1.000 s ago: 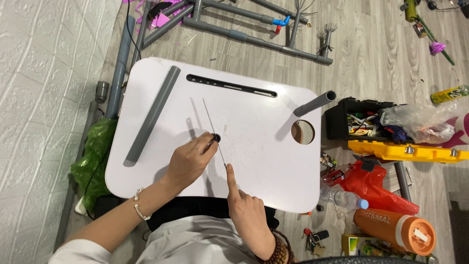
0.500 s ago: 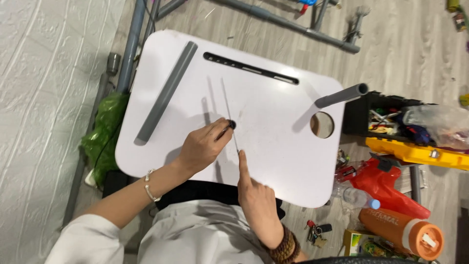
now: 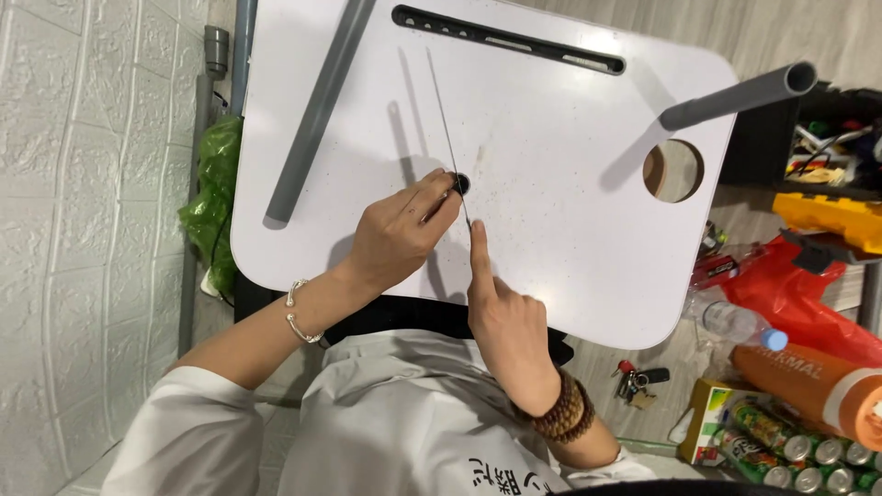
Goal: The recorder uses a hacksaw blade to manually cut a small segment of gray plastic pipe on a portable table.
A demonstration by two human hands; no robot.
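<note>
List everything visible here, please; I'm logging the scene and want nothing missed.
white tabletop: 1, white, centre, with a dark slot near its far edge and a round hole at right
grey tubes: 2, one lying on the tabletop's left, one sticking out at upper right
thin rod: 1, pale, on the tabletop
small black piece: 1, at the rod, at the left fingertips
green bag: 1, floor, left
red bag: 1, right
orange bottle: 1, lower right
cans: several, green, bottom right
keys: 1 bunch, floor
left hand: holding the black piece
right hand: forefinger pressed by the rod
</note>
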